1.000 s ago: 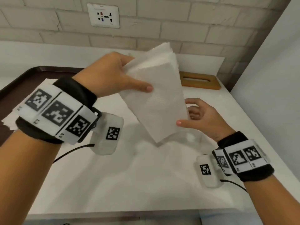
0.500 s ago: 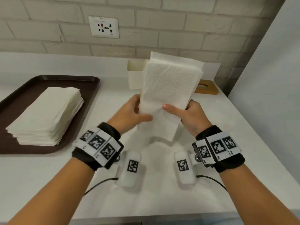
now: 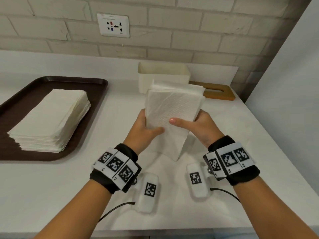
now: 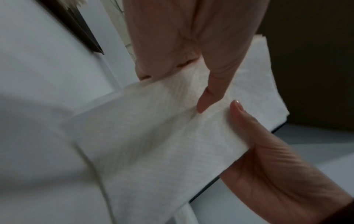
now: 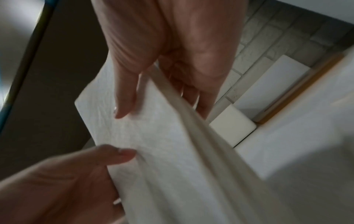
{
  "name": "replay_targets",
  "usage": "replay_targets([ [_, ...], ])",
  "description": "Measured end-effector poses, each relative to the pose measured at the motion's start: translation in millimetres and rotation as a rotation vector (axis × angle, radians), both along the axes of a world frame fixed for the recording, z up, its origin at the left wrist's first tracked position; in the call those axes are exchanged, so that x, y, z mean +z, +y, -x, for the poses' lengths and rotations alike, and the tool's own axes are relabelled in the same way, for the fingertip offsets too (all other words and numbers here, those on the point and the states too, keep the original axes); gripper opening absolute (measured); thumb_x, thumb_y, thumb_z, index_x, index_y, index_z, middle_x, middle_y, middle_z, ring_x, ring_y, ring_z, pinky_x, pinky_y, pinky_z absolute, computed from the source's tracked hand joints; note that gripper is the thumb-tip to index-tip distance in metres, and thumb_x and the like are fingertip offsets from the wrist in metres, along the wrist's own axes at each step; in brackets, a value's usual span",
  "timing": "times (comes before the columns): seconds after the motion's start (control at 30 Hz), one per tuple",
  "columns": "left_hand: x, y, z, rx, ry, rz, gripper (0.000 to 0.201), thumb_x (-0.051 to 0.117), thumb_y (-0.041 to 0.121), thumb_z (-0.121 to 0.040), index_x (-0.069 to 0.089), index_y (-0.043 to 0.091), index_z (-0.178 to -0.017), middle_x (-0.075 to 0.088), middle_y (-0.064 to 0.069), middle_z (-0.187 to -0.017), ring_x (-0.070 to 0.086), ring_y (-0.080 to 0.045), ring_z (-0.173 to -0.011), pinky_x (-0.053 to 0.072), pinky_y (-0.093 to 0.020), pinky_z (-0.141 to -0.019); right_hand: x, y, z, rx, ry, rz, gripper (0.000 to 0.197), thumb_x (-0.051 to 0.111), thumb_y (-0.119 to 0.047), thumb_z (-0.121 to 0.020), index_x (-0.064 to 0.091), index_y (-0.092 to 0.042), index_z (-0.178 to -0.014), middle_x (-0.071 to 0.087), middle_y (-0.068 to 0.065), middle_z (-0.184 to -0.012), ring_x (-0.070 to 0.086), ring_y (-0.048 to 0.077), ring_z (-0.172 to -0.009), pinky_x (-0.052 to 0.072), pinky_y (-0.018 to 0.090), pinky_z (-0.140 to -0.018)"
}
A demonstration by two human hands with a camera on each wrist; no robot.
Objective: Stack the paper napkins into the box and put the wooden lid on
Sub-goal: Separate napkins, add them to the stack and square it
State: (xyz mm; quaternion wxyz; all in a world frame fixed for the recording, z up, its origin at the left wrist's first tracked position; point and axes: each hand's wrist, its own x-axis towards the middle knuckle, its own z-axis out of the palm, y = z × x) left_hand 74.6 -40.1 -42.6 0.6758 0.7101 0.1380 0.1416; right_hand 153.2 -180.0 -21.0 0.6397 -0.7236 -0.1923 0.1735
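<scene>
Both hands hold a bundle of white paper napkins (image 3: pixel 172 107) upright above the counter, its lower corner near the surface. My left hand (image 3: pixel 146 128) grips its left edge, thumb on the front face. My right hand (image 3: pixel 195 125) grips the right edge, thumb across the front. Both wrist views show the napkins (image 4: pixel 172 136) (image 5: pixel 162 144) pinched between thumbs and fingers. The open white box (image 3: pixel 164 78) stands behind the bundle by the wall. To the box's right the wooden lid (image 3: pixel 219 92) with its slot lies flat. A larger napkin stack (image 3: pixel 50 119) rests on the brown tray (image 3: pixel 22 154) at left.
A brick wall with a power socket (image 3: pixel 113 25) runs behind the white counter (image 3: pixel 51 195). A white panel (image 3: pixel 284 100) closes off the right side. Cables trail from the wrist units near the counter's front edge.
The bundle has come down from in front of the wall to lower over the counter. My right hand, apart from it a second ago, now grips its right edge together with the left.
</scene>
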Motion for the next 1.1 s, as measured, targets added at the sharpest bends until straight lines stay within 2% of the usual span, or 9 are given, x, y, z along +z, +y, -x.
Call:
replay_targets([
  [0.1,-3.3,-5.6,-0.8,-0.019,0.006,-0.001,0.047,0.061,-0.005,-0.082,0.045,0.017,-0.12,0.058,-0.008,-0.12,0.057,-0.023,-0.112,0.05,-0.035,-0.093,-3.3,2.8,3.0,0.018,-0.009,0.023,0.023,0.076,-0.01,-0.071,0.064,-0.019,-0.089,0.067,-0.004,-0.091,0.064,0.007,-0.088,0.054,0.016,-0.077],
  [0.2,4.5,-5.0,-3.1,0.014,-0.069,0.009,0.041,0.061,-0.003,-0.083,0.046,0.02,-0.115,0.059,-0.006,-0.114,0.059,-0.021,-0.107,0.052,-0.03,-0.088,4.4,6.7,1.4,-0.05,-0.013,-0.028,0.03,0.077,-0.012,-0.069,0.065,-0.01,-0.097,0.069,0.007,-0.1,0.065,0.019,-0.097,0.054,0.03,-0.085],
  [0.3,8.3,0.1,-3.6,0.03,-0.138,0.016,0.043,0.064,-0.002,-0.081,0.044,0.023,-0.11,0.057,-0.006,-0.115,0.059,-0.017,-0.105,0.053,-0.031,-0.087,11.8,5.9,-2.1,-0.048,-0.032,-0.084,0.041,0.079,-0.014,-0.068,0.064,-0.008,-0.105,0.069,0.008,-0.105,0.065,0.017,-0.099,0.054,0.031,-0.086],
  [0.4,1.3,-0.3,-1.2,0.009,-0.111,0.043,0.052,0.063,-0.005,-0.081,0.042,0.015,-0.124,0.057,-0.004,-0.119,0.058,-0.017,-0.108,0.052,-0.028,-0.089,6.5,5.0,-0.7,0.004,-0.006,-0.039,0.043,0.078,-0.014,-0.068,0.063,-0.01,-0.107,0.069,0.005,-0.105,0.065,0.017,-0.101,0.053,0.03,-0.087],
  [0.5,-0.9,-4.0,-2.6,0.003,-0.082,0.008,0.048,0.059,-0.006,-0.083,0.045,0.016,-0.125,0.06,0.002,-0.111,0.058,-0.017,-0.107,0.052,-0.019,-0.083,2.1,9.7,0.5,-0.016,0.009,-0.019,0.035,0.077,-0.012,-0.07,0.064,-0.012,-0.102,0.069,0.003,-0.101,0.064,0.017,-0.101,0.053,0.029,-0.088],
  [0.7,17.5,4.4,-6.7,0.077,-0.189,0.032,0.041,0.065,-0.001,-0.08,0.044,0.019,-0.109,0.057,-0.011,-0.12,0.058,-0.023,-0.111,0.051,-0.037,-0.093,18.9,11.3,-5.7,-0.055,-0.011,-0.151,0.039,0.079,-0.012,-0.068,0.065,-0.008,-0.104,0.069,0.009,-0.106,0.066,0.021,-0.101,0.054,0.036,-0.088],
  [0.83,5.8,6.7,-7.4,0.064,-0.06,0.039,0.041,0.068,0.002,-0.079,0.047,0.018,-0.11,0.058,-0.011,-0.118,0.059,-0.026,-0.109,0.049,-0.045,-0.095,6.5,10.5,-6.7,-0.028,0.027,-0.051,0.049,0.079,-0.014,-0.066,0.061,-0.009,-0.112,0.068,0.006,-0.108,0.064,0.019,-0.104,0.054,0.033,-0.087],
  [0.97,13.6,2.9,-9.2,0.064,-0.082,0.053,0.041,0.063,-0.002,-0.082,0.05,0.011,-0.118,0.061,-0.013,-0.117,0.06,-0.027,-0.108,0.051,-0.039,-0.093,13.0,18.2,-3.6,-0.043,0.026,-0.066,0.033,0.078,-0.01,-0.069,0.065,-0.011,-0.099,0.069,0.007,-0.104,0.065,0.021,-0.101,0.053,0.039,-0.091],
  [1.1,22.3,9.4,-9.6,0.061,-0.172,0.063,0.052,0.07,0.007,-0.074,0.045,0.013,-0.12,0.06,-0.012,-0.121,0.061,-0.022,-0.108,0.052,-0.035,-0.09,28.6,18.6,-7.9,-0.019,-0.02,-0.162,0.036,0.077,-0.01,-0.069,0.064,-0.01,-0.103,0.069,0.007,-0.106,0.066,0.019,-0.101,0.054,0.034,-0.088],
])
